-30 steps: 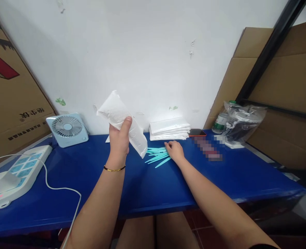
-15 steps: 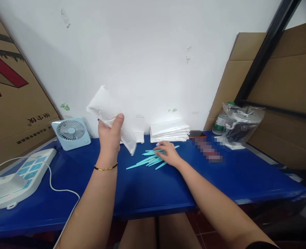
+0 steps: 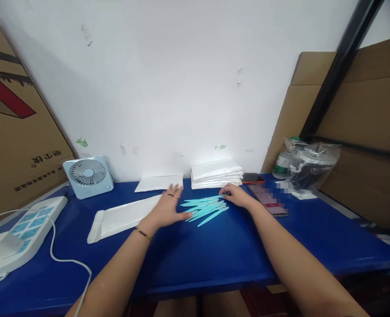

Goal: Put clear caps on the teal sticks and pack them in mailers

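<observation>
A loose pile of slim teal plastic sticks lies on the blue table, several of them crossing each other and tapering at one end. My left hand is open at the pile's left side, fingers spread and thumb reaching to the stick ends. At the far right end of the pile, my right hand has its fingers curled and pinched at the end of a teal stick. A white padded envelope lies flat left of the pile, partly behind my left hand. Another white envelope rests against the wall.
Against the wall sits a stack of white envelopes, with an orange-edged phone beside it. Another phone lies nearer. A blue fan and a corded power strip occupy the left; a bottle and clear bag stand right.
The white envelope my left hand held up now lies on the table, released. That hand has come down to the teal sticks. My right hand has shifted right along the pile.
</observation>
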### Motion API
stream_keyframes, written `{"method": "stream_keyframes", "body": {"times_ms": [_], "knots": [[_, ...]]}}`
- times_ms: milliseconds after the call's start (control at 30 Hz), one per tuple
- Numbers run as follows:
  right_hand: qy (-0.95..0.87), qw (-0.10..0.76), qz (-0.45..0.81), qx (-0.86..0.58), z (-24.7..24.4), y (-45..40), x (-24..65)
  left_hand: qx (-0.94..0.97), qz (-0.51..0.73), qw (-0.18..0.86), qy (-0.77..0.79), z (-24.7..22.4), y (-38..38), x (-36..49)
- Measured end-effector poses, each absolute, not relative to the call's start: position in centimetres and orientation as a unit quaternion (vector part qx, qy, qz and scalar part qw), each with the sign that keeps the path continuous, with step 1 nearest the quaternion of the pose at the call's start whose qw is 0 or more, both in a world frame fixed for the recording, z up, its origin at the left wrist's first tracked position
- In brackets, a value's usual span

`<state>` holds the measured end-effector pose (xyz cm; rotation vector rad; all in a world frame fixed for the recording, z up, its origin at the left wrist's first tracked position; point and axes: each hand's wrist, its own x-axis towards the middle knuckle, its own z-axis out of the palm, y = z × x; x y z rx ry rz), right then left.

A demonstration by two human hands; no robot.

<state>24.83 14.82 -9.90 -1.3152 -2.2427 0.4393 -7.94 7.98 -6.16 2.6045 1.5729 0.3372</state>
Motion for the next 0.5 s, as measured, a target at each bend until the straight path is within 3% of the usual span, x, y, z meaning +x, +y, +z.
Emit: {"method": "stream_keyframes", "body": {"times_ms": [300,500], "knots": [[-0.822,0.18,0.315,-0.439,-9.1,12.6,24.3,0.917,0.091,0.073,0.381,-9.6,5.5,-2.0],[-0.821,0.206,0.269,-0.459,-9.2,12.3,24.0,0.93,0.108,0.091,0.34,-9.4,1.3,-2.3]]}}
